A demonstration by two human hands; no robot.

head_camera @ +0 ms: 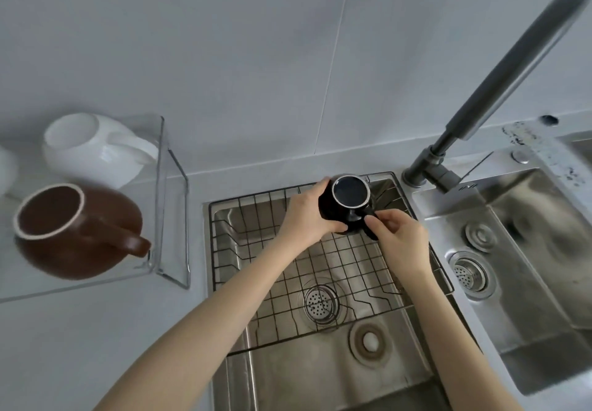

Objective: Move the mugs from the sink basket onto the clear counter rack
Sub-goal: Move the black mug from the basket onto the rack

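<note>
A black mug (349, 201) stands upright at the far right corner of the wire sink basket (320, 269). My left hand (309, 215) wraps around the mug's left side. My right hand (397, 237) pinches its handle from the right. On the counter to the left, the clear rack (166, 218) holds a brown mug (73, 228) at the front and a white mug (96, 148) behind it, both upright with handles pointing right.
A dark grey faucet (499, 90) rises at the right behind the basket and leans over the sinks. A second steel basin (528, 250) with a strainer drain lies to the right. Grey counter (96, 346) spreads in front of the rack.
</note>
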